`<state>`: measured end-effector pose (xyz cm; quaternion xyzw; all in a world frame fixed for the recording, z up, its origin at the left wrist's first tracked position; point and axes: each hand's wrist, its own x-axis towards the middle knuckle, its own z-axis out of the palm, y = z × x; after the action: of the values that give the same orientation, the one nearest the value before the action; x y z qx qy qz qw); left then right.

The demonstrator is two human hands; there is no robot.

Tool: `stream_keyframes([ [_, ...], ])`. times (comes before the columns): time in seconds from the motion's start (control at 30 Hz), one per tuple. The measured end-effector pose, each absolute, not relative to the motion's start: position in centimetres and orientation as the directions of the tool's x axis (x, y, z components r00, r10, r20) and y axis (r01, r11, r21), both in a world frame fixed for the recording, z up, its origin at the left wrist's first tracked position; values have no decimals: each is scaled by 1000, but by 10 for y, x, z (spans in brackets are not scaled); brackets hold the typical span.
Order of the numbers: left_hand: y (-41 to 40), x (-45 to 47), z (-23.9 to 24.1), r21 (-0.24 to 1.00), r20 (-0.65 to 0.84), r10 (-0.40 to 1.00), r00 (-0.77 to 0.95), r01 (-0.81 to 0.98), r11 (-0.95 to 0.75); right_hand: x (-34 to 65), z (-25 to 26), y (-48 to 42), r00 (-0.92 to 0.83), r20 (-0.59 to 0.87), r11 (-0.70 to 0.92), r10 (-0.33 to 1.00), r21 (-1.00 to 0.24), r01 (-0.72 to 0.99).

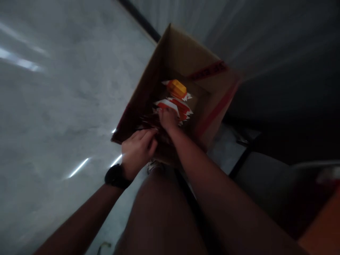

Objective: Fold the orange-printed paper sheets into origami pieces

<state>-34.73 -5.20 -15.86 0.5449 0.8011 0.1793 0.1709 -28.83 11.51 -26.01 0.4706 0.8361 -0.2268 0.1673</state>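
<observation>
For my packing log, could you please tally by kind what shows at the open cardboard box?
Cardboard box: 1
Orange-yellow packet: 1
Red-and-white packets: at least 2, too blurred to separate
Hands: 2, left hand on the box rim, right hand inside among the packets
Black wristwatch: 1
Total: at least 7

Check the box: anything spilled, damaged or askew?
Nothing spilled or torn shows. The cardboard box is open, left hand gripping its near rim, right hand among the red-and-white packets inside. Picture is dim and blurred.
</observation>
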Motion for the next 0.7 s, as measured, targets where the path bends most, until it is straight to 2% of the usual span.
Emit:
stream_keyframes([
  [0.13,-54,-350,-160,489,-120,928,-352,792,364,-294,-190,112,-489,-593,428,640,-253,868],
  [0.2,-55,-350,-154,591,-104,934,-343,734,335,-293,-142,111,-535,-600,447,595,-306,841],
  [0.27,-55,-346,-139,759,-49,926,-375,588,278,-289,-87,110,-595,-576,477,561,-362,801],
  [0.33,-58,-338,-116,812,28,915,-403,543,215,-279,-27,102,-630,-541,493,557,-395,775],
  [0.43,-69,-320,-72,850,120,869,-480,502,160,-243,55,70,-644,-341,521,685,-388,760],
  [0.5,-81,-307,-39,916,125,802,-584,378,133,-202,95,38,-633,-43,573,773,-381,725],
  [0.57,-92,-293,-7,967,95,751,-654,239,86,-147,116,3,-586,165,590,794,-446,673],
  [0.63,-99,-275,23,975,141,716,-684,220,18,-81,121,-31,-525,262,574,809,-543,613],
  [0.7,-101,-251,47,963,193,744,-640,267,-19,-6,110,-67,-435,293,511,852,-647,565],
])
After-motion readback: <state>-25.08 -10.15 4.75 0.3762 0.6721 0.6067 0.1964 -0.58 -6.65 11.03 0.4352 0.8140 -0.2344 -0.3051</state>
